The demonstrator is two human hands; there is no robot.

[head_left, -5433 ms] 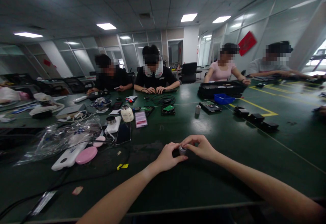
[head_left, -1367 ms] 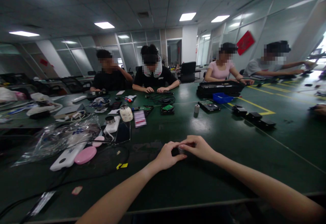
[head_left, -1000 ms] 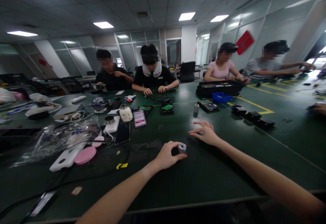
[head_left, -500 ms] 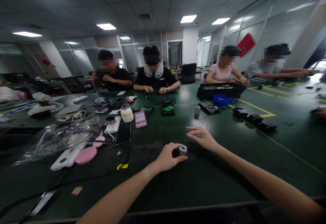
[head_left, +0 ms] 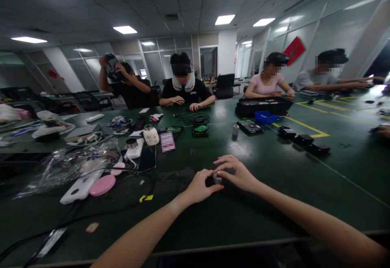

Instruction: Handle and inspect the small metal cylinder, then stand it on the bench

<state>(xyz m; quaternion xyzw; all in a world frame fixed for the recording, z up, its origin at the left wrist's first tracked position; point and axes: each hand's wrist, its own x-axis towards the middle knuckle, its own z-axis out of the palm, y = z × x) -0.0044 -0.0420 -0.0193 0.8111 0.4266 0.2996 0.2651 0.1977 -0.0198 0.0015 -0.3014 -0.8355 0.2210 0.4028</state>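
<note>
Green table (head_left: 274, 174), yellow scraps (head_left: 149, 197), blue tray (head_left: 266, 117), upright cylinder (head_left: 235, 130)

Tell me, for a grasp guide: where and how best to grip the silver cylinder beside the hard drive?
Likely the curved wall of the silver cylinder, from the near left: it stands upright, the hard drive close on its right.

"How much of the metal cylinder (head_left: 217, 180) is hidden?"

"Its left side is covered by the left hand (head_left: 199, 185), and part of its top by the right hand (head_left: 239, 175); whether it is gripped by the latter cannot be told."

"What is cut off?"

"The left forearm (head_left: 146, 228) is cropped by the bottom edge; another person's hand (head_left: 382, 131), blurred as well, is cropped at the right edge."

"And the card (head_left: 168, 142)?"

"Its print is masked by blocks and cannot be read."
</note>
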